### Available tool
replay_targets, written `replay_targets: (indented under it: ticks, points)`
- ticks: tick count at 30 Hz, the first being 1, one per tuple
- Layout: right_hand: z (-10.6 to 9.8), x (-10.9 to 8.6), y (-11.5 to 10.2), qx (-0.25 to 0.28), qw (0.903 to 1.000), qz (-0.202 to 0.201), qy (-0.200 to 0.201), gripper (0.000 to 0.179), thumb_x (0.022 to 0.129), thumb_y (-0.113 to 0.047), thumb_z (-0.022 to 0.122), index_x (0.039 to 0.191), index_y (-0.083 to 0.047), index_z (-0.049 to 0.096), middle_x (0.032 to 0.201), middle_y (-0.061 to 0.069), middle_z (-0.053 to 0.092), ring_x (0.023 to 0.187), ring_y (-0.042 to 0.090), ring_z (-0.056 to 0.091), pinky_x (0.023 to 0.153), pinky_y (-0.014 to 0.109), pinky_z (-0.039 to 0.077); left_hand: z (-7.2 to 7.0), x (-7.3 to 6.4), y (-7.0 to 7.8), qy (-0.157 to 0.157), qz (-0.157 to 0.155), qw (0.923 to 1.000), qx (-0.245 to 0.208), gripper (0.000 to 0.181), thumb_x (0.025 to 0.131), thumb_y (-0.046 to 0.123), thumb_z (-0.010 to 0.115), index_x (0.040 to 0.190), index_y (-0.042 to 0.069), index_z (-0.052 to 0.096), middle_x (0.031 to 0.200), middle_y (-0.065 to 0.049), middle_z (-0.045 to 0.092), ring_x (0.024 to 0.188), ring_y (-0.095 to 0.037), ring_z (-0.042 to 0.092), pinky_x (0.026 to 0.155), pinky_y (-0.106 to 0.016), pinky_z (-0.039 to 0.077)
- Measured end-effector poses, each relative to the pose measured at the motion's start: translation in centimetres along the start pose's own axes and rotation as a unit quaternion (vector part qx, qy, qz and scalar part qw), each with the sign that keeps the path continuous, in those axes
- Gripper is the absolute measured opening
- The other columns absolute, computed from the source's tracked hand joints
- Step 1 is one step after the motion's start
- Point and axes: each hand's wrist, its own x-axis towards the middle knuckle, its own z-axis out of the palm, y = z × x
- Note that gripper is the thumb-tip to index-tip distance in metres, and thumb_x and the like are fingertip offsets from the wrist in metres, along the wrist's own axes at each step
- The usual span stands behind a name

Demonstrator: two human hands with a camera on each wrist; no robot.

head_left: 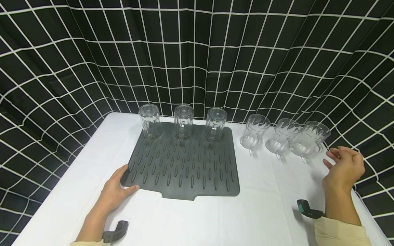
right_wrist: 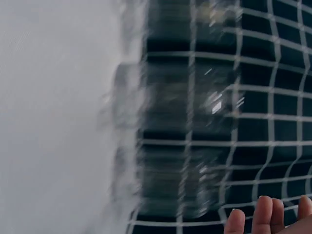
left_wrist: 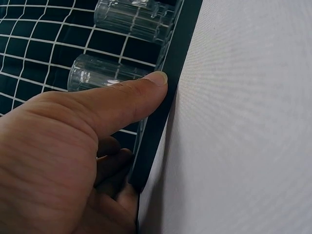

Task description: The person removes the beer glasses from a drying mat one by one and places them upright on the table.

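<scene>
A dark grey drying mat (head_left: 184, 171) lies on the white table. My left hand (head_left: 114, 191) holds its near left corner, thumb (left_wrist: 151, 87) on the front edge and fingers along the left side. Three clear glass mugs stand upside down along the mat's back: left (head_left: 149, 121), middle (head_left: 184, 121) and right (head_left: 215, 123). Right of the mat, three more glass mugs stand upright in a row: one (head_left: 254, 131), another (head_left: 282, 136) and the rightmost (head_left: 310, 139). Close beside the rightmost mug, my right hand (head_left: 346, 167) is raised, fingers loosely bent, holding nothing.
A black curtain with white grid lines (head_left: 191, 54) surrounds the back and sides of the white table (head_left: 261, 218). The mugs stand near the table's back edge. Both wrists carry a small black device, one on the left (head_left: 116, 232) and one on the right (head_left: 309, 210).
</scene>
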Motion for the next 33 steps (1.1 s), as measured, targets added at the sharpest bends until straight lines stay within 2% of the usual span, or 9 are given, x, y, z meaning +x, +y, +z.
replay_targets:
  ticks: [7,10,15,20,24,27,30,33]
  points:
    - [1.5,-4.3,-1.7,0.059,0.9959,-0.03,-0.061,0.01,0.098,-0.01,0.054,0.102,-0.002,0.059,0.1,0.014,0.06,0.075,0.021,0.063,0.053,0.027,0.058,0.1,-0.1,0.0,-0.007,-0.006,1.0,-0.002,0.092,0.078,0.025,0.079,0.15,0.0,0.027,0.151,-0.025,0.027,0.135,-0.047,0.027,0.107,-0.063,0.024]
    - [1.7,-6.0,-2.2,0.075,0.991,-0.062,-0.092,0.014,0.099,-0.009,0.051,0.106,0.001,0.057,0.102,0.017,0.057,0.077,0.024,0.062,0.057,0.031,0.06,0.1,-0.1,0.1,-0.006,-0.006,1.0,0.0,0.091,0.078,0.024,0.079,0.15,0.0,0.027,0.151,-0.025,0.027,0.135,-0.046,0.027,0.108,-0.062,0.024]
    - [2.4,-8.4,-2.9,0.112,0.9758,-0.126,-0.139,0.019,0.098,-0.006,0.047,0.11,0.007,0.055,0.104,0.023,0.055,0.077,0.028,0.062,0.062,0.037,0.06,0.0,-0.1,0.1,-0.002,-0.003,1.0,0.005,0.091,0.078,0.024,0.079,0.149,0.0,0.028,0.151,-0.025,0.028,0.135,-0.046,0.028,0.108,-0.062,0.024]
    - [3.2,-10.5,-3.1,0.14,0.9598,-0.168,-0.176,0.02,0.096,-0.003,0.047,0.109,0.01,0.054,0.103,0.029,0.053,0.077,0.032,0.062,0.066,0.038,0.061,0.0,-0.1,0.1,0.0,-0.001,1.0,0.008,0.091,0.078,0.025,0.08,0.149,-0.001,0.028,0.151,-0.026,0.028,0.135,-0.047,0.028,0.107,-0.062,0.025]
    - [4.0,-11.8,-2.9,0.178,0.9421,-0.184,-0.217,0.021,0.094,-0.002,0.049,0.108,0.013,0.052,0.102,0.032,0.051,0.079,0.034,0.062,0.068,0.039,0.06,-0.1,-0.2,0.0,-0.001,-0.003,1.0,0.004,0.091,0.078,0.025,0.079,0.149,-0.001,0.028,0.151,-0.025,0.028,0.135,-0.047,0.028,0.107,-0.062,0.024]
    - [4.7,-12.5,-2.6,0.177,0.9311,-0.201,-0.248,0.023,0.093,-0.002,0.049,0.11,0.014,0.052,0.101,0.033,0.052,0.081,0.034,0.062,0.07,0.04,0.06,-0.1,-0.2,0.0,-0.001,-0.006,1.0,0.003,0.092,0.078,0.025,0.079,0.149,-0.001,0.028,0.151,-0.025,0.028,0.135,-0.047,0.027,0.107,-0.062,0.024]
    - [5.4,-13.0,-2.3,0.184,0.9256,-0.198,-0.265,0.024,0.093,-0.001,0.05,0.109,0.016,0.052,0.1,0.033,0.052,0.081,0.035,0.062,0.069,0.04,0.06,-0.1,-0.2,0.0,0.0,-0.006,1.0,0.002,0.092,0.078,0.025,0.079,0.149,0.0,0.028,0.151,-0.025,0.027,0.135,-0.047,0.027,0.107,-0.063,0.024]
    - [6.1,-13.6,-2.0,0.2,0.9241,-0.173,-0.276,0.024,0.093,0.0,0.05,0.109,0.017,0.051,0.1,0.032,0.053,0.082,0.036,0.062,0.069,0.04,0.059,-0.1,-0.2,0.0,-0.002,-0.008,1.0,-0.001,0.092,0.078,0.026,0.079,0.15,0.0,0.028,0.151,-0.024,0.027,0.135,-0.046,0.027,0.108,-0.062,0.024]
